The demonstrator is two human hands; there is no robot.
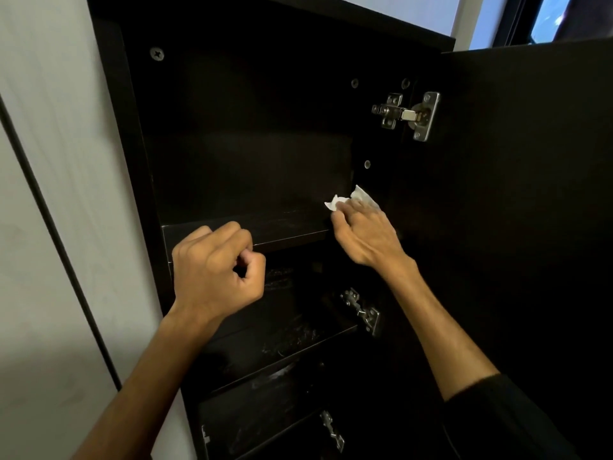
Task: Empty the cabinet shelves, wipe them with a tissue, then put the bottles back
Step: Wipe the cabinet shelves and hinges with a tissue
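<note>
Head view: a dark cabinet (252, 104) stands open against a pale wall (49, 161), its door (517, 194) swung out to the right. A metal hinge (409, 115) joins door and cabinet near the top, with two more hinges lower down.

The right hand (363, 235) reaches to the far right end of the top shelf (285, 227), by the cabinet's side wall. Its fingers lie over a crumpled white tissue (351, 200) and press it down on the shelf; whether they curl round the tissue or lie flat on it cannot be told, since the fingertips are hidden and blurred. The tissue sticks out beyond the fingertips, on the side away from the camera.

The left hand (215, 263) hangs in front of the shelf's left front edge, its fingers curled in to the thumb as a loose fist, with nothing seen in it. Whether its knuckles touch the edge is unclear.

Below, the second shelf (285, 343) carries pale streaks and smudges, and a third shelf (258, 423) under it is also marked. No bottles show on any shelf in view. A window (504, 18) shows at the top right, behind the door.
</note>
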